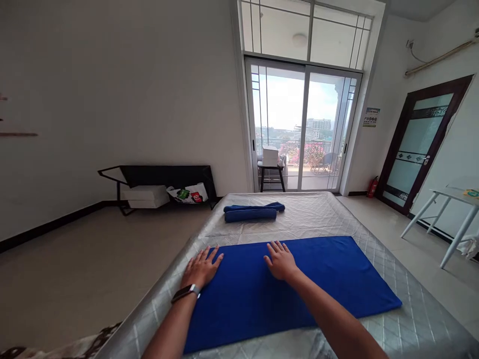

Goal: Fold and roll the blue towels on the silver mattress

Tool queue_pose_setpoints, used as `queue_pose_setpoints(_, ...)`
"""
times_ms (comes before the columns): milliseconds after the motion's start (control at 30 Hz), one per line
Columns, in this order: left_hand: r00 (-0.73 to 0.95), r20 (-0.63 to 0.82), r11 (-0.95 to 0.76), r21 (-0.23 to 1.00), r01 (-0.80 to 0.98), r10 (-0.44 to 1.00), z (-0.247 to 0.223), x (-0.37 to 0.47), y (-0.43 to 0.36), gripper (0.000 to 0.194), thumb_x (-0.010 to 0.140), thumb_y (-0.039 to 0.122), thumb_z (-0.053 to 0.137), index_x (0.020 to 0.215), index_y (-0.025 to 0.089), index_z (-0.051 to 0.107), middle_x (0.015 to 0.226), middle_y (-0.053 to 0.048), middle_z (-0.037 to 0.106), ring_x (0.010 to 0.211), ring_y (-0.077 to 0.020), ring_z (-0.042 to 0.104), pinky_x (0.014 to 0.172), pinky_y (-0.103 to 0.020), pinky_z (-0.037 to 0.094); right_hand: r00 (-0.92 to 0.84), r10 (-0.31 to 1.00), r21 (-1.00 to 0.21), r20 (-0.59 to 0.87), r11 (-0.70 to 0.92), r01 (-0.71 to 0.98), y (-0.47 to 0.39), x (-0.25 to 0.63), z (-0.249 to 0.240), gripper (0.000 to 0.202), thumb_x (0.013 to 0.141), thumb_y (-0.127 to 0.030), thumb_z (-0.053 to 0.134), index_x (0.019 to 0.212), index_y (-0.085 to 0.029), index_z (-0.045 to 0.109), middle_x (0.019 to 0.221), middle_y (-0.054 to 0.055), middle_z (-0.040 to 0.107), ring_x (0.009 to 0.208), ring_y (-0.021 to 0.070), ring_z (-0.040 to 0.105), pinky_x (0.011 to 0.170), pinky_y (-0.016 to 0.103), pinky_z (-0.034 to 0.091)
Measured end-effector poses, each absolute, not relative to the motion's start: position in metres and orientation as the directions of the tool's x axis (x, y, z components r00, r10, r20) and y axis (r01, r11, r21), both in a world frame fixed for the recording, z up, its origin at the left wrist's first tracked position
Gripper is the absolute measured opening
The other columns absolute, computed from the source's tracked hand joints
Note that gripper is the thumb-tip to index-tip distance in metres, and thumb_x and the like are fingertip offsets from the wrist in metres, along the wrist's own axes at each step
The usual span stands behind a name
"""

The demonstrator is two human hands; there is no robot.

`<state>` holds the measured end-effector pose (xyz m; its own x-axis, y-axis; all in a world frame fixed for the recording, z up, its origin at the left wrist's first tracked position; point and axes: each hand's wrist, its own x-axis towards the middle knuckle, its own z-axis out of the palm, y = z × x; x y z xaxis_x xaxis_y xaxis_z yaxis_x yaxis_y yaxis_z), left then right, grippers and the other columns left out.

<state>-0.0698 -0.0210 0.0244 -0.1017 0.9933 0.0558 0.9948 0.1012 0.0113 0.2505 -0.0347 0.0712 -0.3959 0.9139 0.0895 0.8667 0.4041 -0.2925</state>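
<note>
A blue towel (258, 294) lies spread out flat across a mattress (299, 219) with a silvery quilted cover. My left hand (202, 267) rests at the towel's left edge, fingers spread, a watch (186, 293) on its wrist. Flat on the towel near its far edge, around the middle, is my right hand (281, 260), its fingers stretched out. Neither hand grips anything. Beyond the towel, rolled blue cloths (251, 214) lie side by side on the mattress.
By the left wall stands a black bench-like frame (168, 175) with white boxes (145, 196) and a printed bag (189, 193). Sliding glass doors (305, 129) are ahead, with a stool (272, 174) there. A white table (454, 197) and a fire extinguisher (372, 187) stand right.
</note>
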Motion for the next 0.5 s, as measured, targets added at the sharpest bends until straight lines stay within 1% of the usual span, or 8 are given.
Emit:
queue_pose_setpoints(100, -0.121, 0.079, 0.119, 0.032, 0.992, 0.99, 0.022, -0.068, -0.017, 0.061, 0.095, 0.05, 0.031, 0.152, 0.029, 0.035, 0.16, -0.006, 0.036, 0.148, -0.0252, 0.03, 0.119, -0.046, 0.022, -0.433, 0.901, -0.323, 0.016, 0.414, 0.851, -0.033, 0.246, 0.066, 0.06, 0.101, -0.052, 0.023, 0.155, -0.026, 0.031, 0.163, 0.003, 0.024, 0.151, 0.0213, 0.017, 0.122, 0.043, 0.012)
queue_pose_setpoints(200, -0.177, 0.088, 0.172, 0.062, 0.983, 0.98, 0.021, -0.063, -0.012, 0.063, 0.095, 0.051, 0.028, 0.153, 0.027, 0.034, 0.161, -0.009, 0.034, 0.148, -0.0279, 0.03, 0.119, -0.05, 0.022, -0.366, 0.93, -0.304, -0.029, 0.341, 0.89, -0.026, 0.281, 0.066, 0.062, 0.101, -0.053, 0.02, 0.156, -0.027, 0.027, 0.164, 0.001, 0.021, 0.152, 0.0184, 0.013, 0.122, 0.04, 0.009)
queue_pose_setpoints(267, -0.191, 0.082, 0.186, 0.07, 0.98, 0.978, 0.022, -0.061, -0.011, 0.064, 0.095, 0.052, 0.026, 0.153, 0.026, 0.033, 0.161, -0.01, 0.033, 0.148, -0.0287, 0.029, 0.119, -0.051, 0.02, -0.276, 0.959, -0.263, -0.069, 0.249, 0.932, -0.021, 0.319, 0.069, 0.063, 0.101, -0.052, 0.019, 0.157, -0.024, 0.025, 0.164, 0.001, 0.021, 0.152, 0.0166, 0.011, 0.122, 0.038, 0.007)
queue_pose_setpoints(367, -0.189, 0.066, 0.183, 0.083, 0.98, 0.98, 0.026, -0.059, -0.013, 0.065, 0.095, 0.054, 0.026, 0.154, 0.027, 0.031, 0.162, -0.01, 0.031, 0.148, -0.0288, 0.028, 0.12, -0.051, 0.02, -0.089, 0.989, -0.16, -0.118, 0.07, 0.985, -0.017, 0.387, 0.073, 0.064, 0.101, -0.049, 0.019, 0.158, -0.02, 0.021, 0.163, 0.003, 0.023, 0.152, 0.0152, 0.01, 0.122, 0.037, 0.007)
queue_pose_setpoints(433, -0.187, 0.065, 0.18, 0.097, 0.979, 0.98, 0.029, -0.058, -0.015, 0.065, 0.095, 0.055, 0.027, 0.154, 0.028, 0.031, 0.162, -0.008, 0.031, 0.148, -0.0289, 0.029, 0.119, -0.051, 0.02, 0.051, 0.992, -0.092, -0.115, -0.062, 0.994, -0.015, 0.433, 0.075, 0.064, 0.101, -0.047, 0.02, 0.158, -0.016, 0.02, 0.163, 0.006, 0.024, 0.152, 0.0161, 0.012, 0.122, 0.037, 0.009)
queue_pose_setpoints(500, -0.191, 0.067, 0.184, 0.106, 0.977, 0.979, 0.031, -0.057, -0.016, 0.065, 0.095, 0.056, 0.028, 0.154, 0.028, 0.031, 0.162, -0.008, 0.032, 0.148, -0.0286, 0.029, 0.12, -0.05, 0.02, 0.166, 0.981, -0.056, -0.101, -0.172, 0.984, -0.014, 0.472, 0.074, 0.065, 0.101, -0.045, 0.018, 0.157, -0.013, 0.02, 0.163, 0.008, 0.024, 0.151, 0.0173, 0.015, 0.122, 0.037, 0.011)
